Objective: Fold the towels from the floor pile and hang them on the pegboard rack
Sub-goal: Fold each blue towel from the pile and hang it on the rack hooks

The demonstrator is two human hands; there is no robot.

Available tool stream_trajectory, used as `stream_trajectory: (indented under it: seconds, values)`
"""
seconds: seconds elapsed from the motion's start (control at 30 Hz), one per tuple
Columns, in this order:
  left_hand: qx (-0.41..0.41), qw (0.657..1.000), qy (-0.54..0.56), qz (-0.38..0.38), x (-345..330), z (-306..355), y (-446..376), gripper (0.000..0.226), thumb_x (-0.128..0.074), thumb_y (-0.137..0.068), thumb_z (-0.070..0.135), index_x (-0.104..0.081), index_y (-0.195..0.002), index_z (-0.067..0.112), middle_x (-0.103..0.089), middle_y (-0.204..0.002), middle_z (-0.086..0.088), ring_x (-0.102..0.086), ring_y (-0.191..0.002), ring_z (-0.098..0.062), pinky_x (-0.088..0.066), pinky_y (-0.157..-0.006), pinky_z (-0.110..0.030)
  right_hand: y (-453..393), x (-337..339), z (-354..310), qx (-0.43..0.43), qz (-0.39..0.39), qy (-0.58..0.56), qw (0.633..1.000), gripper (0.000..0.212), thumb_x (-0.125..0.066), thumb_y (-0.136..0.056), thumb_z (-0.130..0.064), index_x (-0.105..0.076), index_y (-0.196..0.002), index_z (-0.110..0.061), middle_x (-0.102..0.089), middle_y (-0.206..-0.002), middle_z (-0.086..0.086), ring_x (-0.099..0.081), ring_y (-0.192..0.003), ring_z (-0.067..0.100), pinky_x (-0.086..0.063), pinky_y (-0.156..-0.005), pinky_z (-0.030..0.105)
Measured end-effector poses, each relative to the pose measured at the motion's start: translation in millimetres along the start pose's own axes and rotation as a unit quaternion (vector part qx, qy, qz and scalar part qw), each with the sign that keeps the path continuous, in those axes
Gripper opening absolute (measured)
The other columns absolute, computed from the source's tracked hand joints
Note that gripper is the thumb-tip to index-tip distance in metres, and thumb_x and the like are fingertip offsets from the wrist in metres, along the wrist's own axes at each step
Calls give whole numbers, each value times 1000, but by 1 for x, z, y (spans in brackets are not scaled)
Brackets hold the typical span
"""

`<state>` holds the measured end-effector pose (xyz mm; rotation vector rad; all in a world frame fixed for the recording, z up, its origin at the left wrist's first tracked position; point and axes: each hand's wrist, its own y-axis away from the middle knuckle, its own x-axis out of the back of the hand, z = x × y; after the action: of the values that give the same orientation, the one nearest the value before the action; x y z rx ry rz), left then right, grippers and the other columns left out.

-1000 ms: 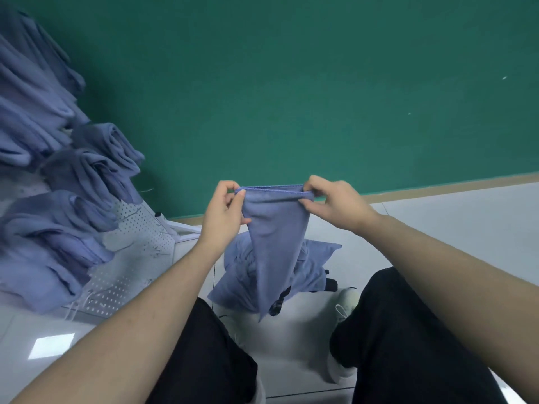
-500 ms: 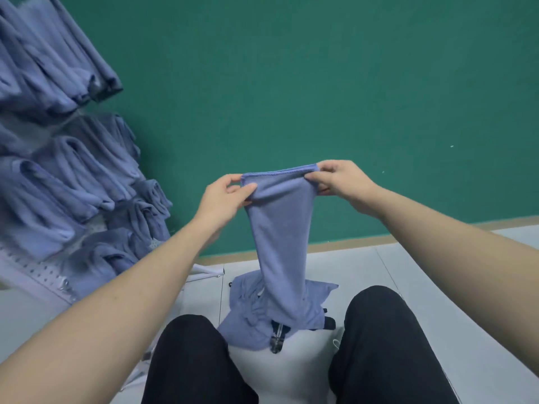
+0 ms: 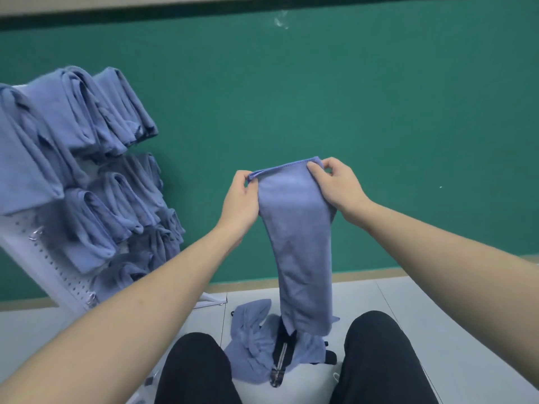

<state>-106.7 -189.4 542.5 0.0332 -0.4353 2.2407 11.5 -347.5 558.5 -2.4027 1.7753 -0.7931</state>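
Towel of blue-grey terry cloth point(image 3: 297, 243), folded lengthwise into a narrow strip, hangs in the air in front of the person, held by its top edge. The left hand point(image 3: 240, 199) pinches the top left corner between thumb and fingers, and the right hand point(image 3: 335, 185) pinches the top right corner, thumb on the near face of the cloth. The top hem is stretched level between the two hands, and the strip falls straight down, its lower end hanging between the person's knees in black trousers point(image 3: 379, 360).

Directly below on the pale grey tiled floor point(image 3: 423, 301) lies a small crumpled pile of blue-grey towels point(image 3: 250, 342); the hanging strip overlaps it in the view. A black strap with a grey stripe point(image 3: 281, 357) lies across the pile.

To the left stands a white perforated pegboard rack point(image 3: 43, 258), leaning in the view, with metal hooks showing on its bare lower part. Many folded blue-grey towels point(image 3: 96, 141) hang on it in several rows, close together and overlapping. The held towel is well apart from the rack. Behind everything is a dark green wall point(image 3: 379, 97) with a tan skirting strip point(image 3: 364, 275) where it meets the floor.
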Motion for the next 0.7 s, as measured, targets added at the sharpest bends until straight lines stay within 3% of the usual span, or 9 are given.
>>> stream_trajectory:
  seconds: [0.17, 0.33, 0.53, 0.6, 0.7]
  values:
    - [37, 998, 38, -15, -1, 8, 8, 17, -36, -104, 26, -52, -97, 24, -60, -89, 4, -54, -75, -17, -52, -67, -38, 5, 7, -10, 9, -17, -25, 999, 38, -65, -90, -51, -50, -79, -18, -52, -71, -3, -43, -62, 13, -38, -62, 31]
    - [89, 989, 108, -48, 3, 9, 13, 21, -36, -104, 23, -56, -103, 26, -67, -91, 8, -62, -80, -18, -55, -68, -33, 9, 15, -11, 8, -61, -9, 998, 19, -60, -89, -29, -55, -74, -19, -56, -70, -7, -46, -64, 13, -39, -65, 29]
    - [94, 989, 104, -35, 2, 9, 16, 19, -36, -101, 29, -54, -106, 27, -62, -88, 8, -55, -76, -18, -50, -68, -34, 12, 13, -13, 27, -78, -31, 996, 25, -42, -103, -39, -53, -86, -25, -52, -78, -15, -47, -73, 7, -41, -70, 29]
    - [103, 990, 92, -23, 1, 8, 15, 20, -36, -100, 30, -54, -106, 27, -59, -88, 5, -50, -76, -16, -43, -67, -34, 14, 10, -14, 36, -90, -9, 995, 28, -38, -105, -40, -53, -95, -19, -52, -85, -12, -47, -77, 7, -40, -73, 29]
    - [142, 983, 120, 11, 0, 8, 17, 20, -36, -103, 24, -56, -105, 25, -64, -96, 3, -57, -80, -17, -45, -73, -30, 18, 3, -17, 51, -82, 28, 995, 29, -40, -105, -40, -51, -91, -17, -52, -84, -9, -47, -75, 7, -39, -70, 26]
